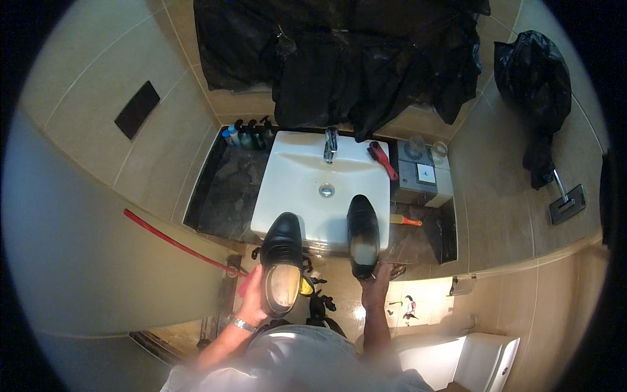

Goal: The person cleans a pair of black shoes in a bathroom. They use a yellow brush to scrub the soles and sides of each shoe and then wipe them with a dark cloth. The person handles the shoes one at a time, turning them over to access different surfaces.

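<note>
My left hand (253,299), with a metal-band watch at the wrist, grips the heel end of a black leather shoe (282,245) whose pale insole faces up. In my right hand (376,286) is the heel of a second black leather shoe (361,215), held with its toe over the white washbasin (289,181). The left shoe's toe reaches the basin's front edge. A red-handled brush (383,159) lies on the basin's back right rim. On the dark counter to the right sits a second brush or file-like tool (405,220) with a red and yellow handle.
A chrome faucet (331,144) stands at the basin's back. Several pump bottles (247,137) are at the counter's back left; a grey box (414,171) and drinking glasses (439,150) are at right. Dark garments (343,73) hang above. A red rod (181,242) extends at left, a toilet (482,362) lower right.
</note>
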`<state>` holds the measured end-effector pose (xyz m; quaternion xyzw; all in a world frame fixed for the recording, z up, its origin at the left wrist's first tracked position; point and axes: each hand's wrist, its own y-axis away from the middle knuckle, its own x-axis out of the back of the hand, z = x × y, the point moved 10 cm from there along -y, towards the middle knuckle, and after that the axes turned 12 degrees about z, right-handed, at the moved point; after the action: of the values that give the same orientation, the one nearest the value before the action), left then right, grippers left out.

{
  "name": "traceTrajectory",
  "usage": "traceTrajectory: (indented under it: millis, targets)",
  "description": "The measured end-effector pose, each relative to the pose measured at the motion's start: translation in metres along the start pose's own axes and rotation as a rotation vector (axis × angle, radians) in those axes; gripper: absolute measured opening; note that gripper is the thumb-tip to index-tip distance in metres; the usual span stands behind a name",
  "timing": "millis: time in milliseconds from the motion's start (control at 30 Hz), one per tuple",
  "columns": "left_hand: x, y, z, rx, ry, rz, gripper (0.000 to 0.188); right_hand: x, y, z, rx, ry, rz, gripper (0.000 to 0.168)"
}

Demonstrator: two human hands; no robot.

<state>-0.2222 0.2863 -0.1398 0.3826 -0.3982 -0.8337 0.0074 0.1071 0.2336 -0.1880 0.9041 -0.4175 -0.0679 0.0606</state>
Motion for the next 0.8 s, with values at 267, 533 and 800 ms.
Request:
traceTrajectory:
  millis: [267, 533, 800]
  targets:
    - [-0.023, -0.003, -0.006, -0.003, 0.005, -0.036, 0.062, -0.051, 0.001, 0.018, -0.703, -0.716, -0.501, 0.064]
    - [-0.025, 0.006, 0.006, -0.027, 0.015, -0.018, 0.068, -0.082, 0.032, 0.013, -0.746, -0.770, -0.565, 0.049]
    - [-0.020, 0.028, 0.045, -0.146, 0.112, -0.014, 0.066, -0.139, 0.080, -0.042, -0.527, -0.533, -0.627, 0.063]
